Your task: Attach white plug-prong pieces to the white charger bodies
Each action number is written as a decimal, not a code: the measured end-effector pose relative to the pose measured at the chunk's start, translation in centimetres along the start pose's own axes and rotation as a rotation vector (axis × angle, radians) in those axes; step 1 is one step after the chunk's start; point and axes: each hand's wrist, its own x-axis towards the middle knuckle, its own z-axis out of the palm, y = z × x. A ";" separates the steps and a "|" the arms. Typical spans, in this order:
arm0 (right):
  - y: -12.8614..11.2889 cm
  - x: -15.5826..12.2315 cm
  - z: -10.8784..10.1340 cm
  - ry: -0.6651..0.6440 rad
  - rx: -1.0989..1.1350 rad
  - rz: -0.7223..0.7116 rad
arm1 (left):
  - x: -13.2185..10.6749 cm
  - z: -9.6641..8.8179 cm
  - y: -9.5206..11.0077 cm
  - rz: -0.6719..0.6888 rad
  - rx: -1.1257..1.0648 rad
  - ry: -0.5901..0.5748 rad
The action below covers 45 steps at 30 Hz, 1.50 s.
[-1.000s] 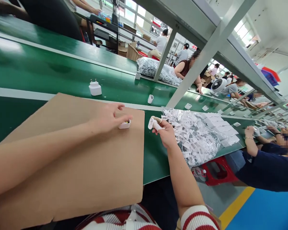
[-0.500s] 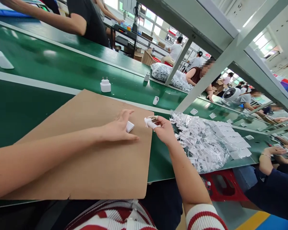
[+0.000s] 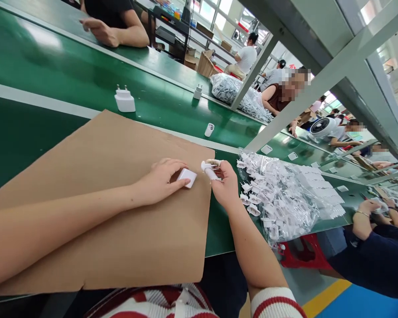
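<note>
Red-and-white knit sleeve (image 3: 278,304) on the right forearm is nearest, beside a brown cardboard sheet (image 3: 119,247) spread over the green table (image 3: 220,227). Above the sheet's right part, the left hand (image 3: 164,180) is partly curled, thumb below and fingers above, gripping a white block (image 3: 188,176). The block's uncovered end points right, towards the other hand; with the rest hidden by the fingers, its long axis cannot be told. Just beside it, over the sheet's right edge, the right hand (image 3: 224,183) is closed in a pinch on a white plug piece (image 3: 204,166). The piece's plate faces left, towards the block, and its thin pins run rightwards into the grip, their axis roughly level across the view. Right of this hand lies a clear bag (image 3: 285,201) full of white plug parts, a few loose pieces (image 3: 253,210) at its near side. Beyond the sheet, on the glossy green belt (image 3: 166,117), a two-pin charger (image 3: 125,101) stands with its pins up, and a small white housing (image 3: 209,129) lies tilted, its open end upward. Farther off are another upright charger (image 3: 197,92), a bag of grey parts (image 3: 230,90) and a co-worker's hand (image 3: 101,33).
</note>
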 end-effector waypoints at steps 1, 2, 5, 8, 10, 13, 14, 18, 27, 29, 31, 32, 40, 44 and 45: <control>-0.1 0.0 0.0 -0.004 -0.017 -0.016 | -0.2 0.1 0.2 -0.003 -0.081 -0.034; -0.2 0.0 0.0 -0.007 -0.038 -0.035 | -0.5 0.2 0.4 -0.016 -0.177 -0.054; -0.7 -0.3 -0.2 -0.016 -0.102 -0.103 | -1.1 0.7 0.9 -0.012 -0.399 0.004; -1.4 -0.8 -0.2 -0.052 -0.179 -0.217 | -1.0 1.1 0.9 0.028 -0.432 0.047; -1.8 -1.1 0.0 -0.075 -0.298 -0.306 | -0.7 1.2 0.7 0.010 -0.417 0.017; -2.1 -1.3 0.5 -0.117 -0.509 -0.396 | -0.4 1.2 0.5 -0.030 -0.414 -0.012; -2.1 -1.3 0.7 -0.141 -0.555 -0.413 | -0.3 1.1 0.5 -0.044 -0.418 -0.018; -2.5 -0.9 1.2 -0.244 -0.648 -0.448 | -0.2 1.1 0.5 -0.052 -0.435 -0.034; -3.7 -0.5 1.6 -0.331 -0.728 -0.468 | -0.1 1.1 0.1 -0.015 -0.429 -0.033; -3.3 -0.4 1.8 -0.317 -0.704 -0.444 | -0.1 1.0 0.2 -0.018 -0.424 -0.036; -2.9 -0.3 1.9 -0.304 -0.687 -0.431 | -0.1 1.0 0.4 -0.026 -0.417 -0.036; -2.6 -0.3 2.0 -0.297 -0.686 -0.436 | -0.2 0.9 0.5 -0.031 -0.416 -0.037; -2.0 0.0 2.0 -0.291 -0.671 -0.412 | -0.5 0.8 0.9 -0.098 -0.432 -0.037; -3.0 -0.2 1.9 -0.318 -0.713 -0.324 | -0.5 0.9 1.0 -0.090 -0.422 -0.035; -3.2 -0.3 2.0 -0.304 -0.730 -0.288 | -0.5 1.0 1.0 -0.082 -0.415 -0.030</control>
